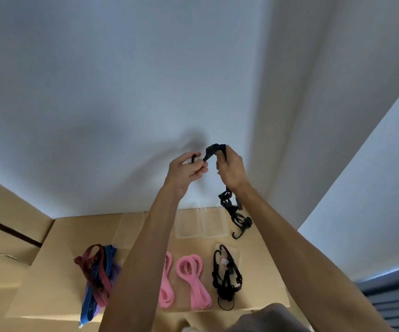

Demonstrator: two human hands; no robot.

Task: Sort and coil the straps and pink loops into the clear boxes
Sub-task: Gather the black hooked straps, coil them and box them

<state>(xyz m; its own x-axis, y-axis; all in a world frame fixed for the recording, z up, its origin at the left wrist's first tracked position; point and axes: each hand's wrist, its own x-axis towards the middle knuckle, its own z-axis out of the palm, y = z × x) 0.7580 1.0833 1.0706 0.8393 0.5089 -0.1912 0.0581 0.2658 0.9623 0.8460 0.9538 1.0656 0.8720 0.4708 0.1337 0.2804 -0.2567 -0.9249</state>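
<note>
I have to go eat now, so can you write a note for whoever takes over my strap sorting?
Left hand pinches one end of the black hooked strap; right hand grips it further along, its tail hanging over the cardboard box top.
Two empty clear plastic boxes sit at the back; a third seems to hold another black strap bundle.
Left to do: coil the held strap, then the two pink foam loops and the red and blue woven straps.

Both bare arms were stretched up and forward; the left hand (187, 169) and the right hand (231, 169) were close together, fingers (199, 170) curled in a pinch.
</note>
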